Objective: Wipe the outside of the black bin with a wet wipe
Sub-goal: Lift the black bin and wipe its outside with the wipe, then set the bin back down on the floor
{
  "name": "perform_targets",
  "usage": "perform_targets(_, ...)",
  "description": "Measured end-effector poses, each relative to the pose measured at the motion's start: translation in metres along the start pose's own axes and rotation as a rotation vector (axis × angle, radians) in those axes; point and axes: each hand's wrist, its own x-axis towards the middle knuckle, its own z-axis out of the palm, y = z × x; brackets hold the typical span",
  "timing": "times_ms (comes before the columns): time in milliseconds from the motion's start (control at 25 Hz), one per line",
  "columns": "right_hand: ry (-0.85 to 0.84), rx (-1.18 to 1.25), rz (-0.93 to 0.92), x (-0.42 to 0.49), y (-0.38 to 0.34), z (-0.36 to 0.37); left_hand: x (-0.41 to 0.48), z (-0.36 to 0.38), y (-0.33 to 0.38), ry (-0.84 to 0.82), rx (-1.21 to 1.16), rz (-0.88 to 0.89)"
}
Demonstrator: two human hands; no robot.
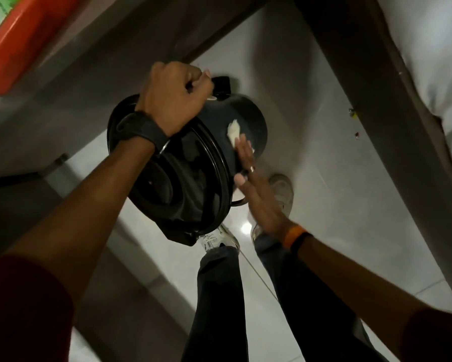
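The black bin (248, 121) is lifted off the floor and tipped on its side, its lid end toward me and its base pointing away. My left hand (174, 96) is closed in a fist on the bin's upper edge near the pedal and holds it up. My right hand (256, 189) lies flat against the bin's right outer wall, fingers stretched out, pressing a white wet wipe (234, 130) onto the surface. Only the wipe's far end shows past my fingertips.
Below are my legs in dark trousers and two pale shoes (282, 189) on a glossy white tiled floor (337, 178). A bed with white bedding (434, 61) and a dark frame runs along the right. An orange object (13, 48) sits at the upper left.
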Motion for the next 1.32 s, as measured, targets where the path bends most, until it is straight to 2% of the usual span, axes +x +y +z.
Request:
perform_targets(120, 0.168, 0.159, 0.385, 0.067, 0.027, -0.040, 0.013, 0.000, -0.006, 0.014, -0.036, 0.003)
perform_targets(200, 0.182, 0.127, 0.502, 0.082, 0.037, -0.049, 0.017, 0.001, -0.007, 0.003, -0.030, 0.015)
perform_targets(280, 0.198, 0.093, 0.452, 0.074, 0.025, -0.042, 0.018, -0.002, -0.007, -0.004, 0.012, 0.043)
perform_targets(400, 0.221, 0.159, 0.294, 0.038, 0.006, -0.033, 0.022, -0.003, 0.003, -0.107, 0.137, 0.128)
perform_targets(560, 0.311, 0.332, 0.421, 0.020, -0.007, -0.052, 0.008, 0.039, 0.062, -0.382, 0.380, 0.490)
perform_targets(640, 0.326, 0.301, 0.546, 0.024, -0.008, -0.070, -0.018, 0.073, 0.082, -0.372, 0.485, 0.645)
perform_targets(680, 0.343, 0.288, 0.617, 0.027, -0.008, -0.078, -0.033, 0.087, 0.084, -0.309, 0.507, 0.613)
perform_targets(760, 0.397, 0.265, 0.738, 0.032, -0.006, -0.093, -0.067, 0.099, 0.076, -0.222, 0.523, 0.378)
perform_targets(880, 0.337, 0.166, 0.833, 0.040, 0.001, -0.107, -0.122, 0.105, 0.056, -0.172, 0.488, 0.075)
perform_targets(1000, 0.285, 0.089, 0.836, 0.062, -0.004, -0.107, -0.171, 0.100, 0.042, -0.038, 0.418, -0.312)
perform_targets(1080, 0.257, 0.104, 0.793, 0.083, -0.015, -0.102, -0.192, 0.095, 0.037, 0.037, 0.284, -0.645)
perform_targets(1120, 0.224, 0.105, 0.764, 0.094, -0.019, -0.100, -0.195, 0.092, 0.033, 0.039, 0.207, -0.753)
perform_targets(1200, 0.124, 0.088, 0.704, 0.110, -0.025, -0.094, -0.189, 0.087, 0.024, 0.012, 0.134, -0.805)
perform_targets(1280, 0.087, 0.069, 0.688, 0.121, -0.029, -0.092, -0.175, 0.076, 0.008, -0.009, 0.140, -0.728)
perform_targets(1320, 0.127, 0.093, 0.699, 0.121, -0.029, -0.092, -0.165, 0.067, -0.002, -0.021, 0.151, -0.662)
